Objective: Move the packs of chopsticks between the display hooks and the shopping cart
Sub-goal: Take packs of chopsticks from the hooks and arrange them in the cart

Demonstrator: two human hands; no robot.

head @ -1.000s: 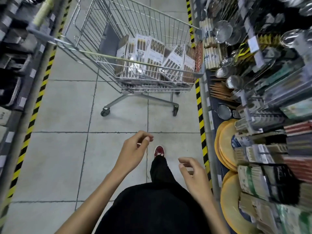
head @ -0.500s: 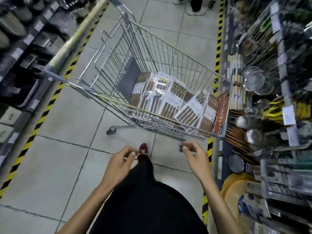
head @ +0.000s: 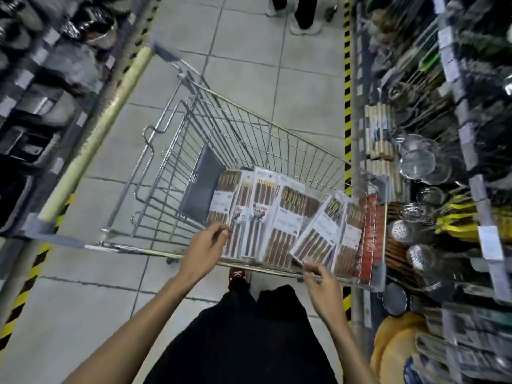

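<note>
A metal shopping cart [head: 277,139] stands in the aisle right in front of me. Several packs of chopsticks [head: 285,217] lie leaning in its basket, white cards with brown sticks. My left hand [head: 205,250] reaches over the cart's near rim, its fingertips at the edge of the leftmost pack [head: 224,214]; whether it grips the pack is unclear. My right hand [head: 322,281] hovers at the near rim below a tilted pack [head: 318,234], fingers loosely curled and holding nothing.
Display hooks on the right [head: 432,189] carry strainers, ladles and more utensil packs, with yellow plates [head: 393,353] lower down. Dark shelving [head: 41,106] lines the left side. Another person's legs [head: 302,15] stand further up the aisle. Black-and-yellow tape [head: 347,87] marks the floor edges.
I have stepped closer to the cart. Both hands have risen from waist height to the cart's near rim, the left reaching the leftmost pack.
</note>
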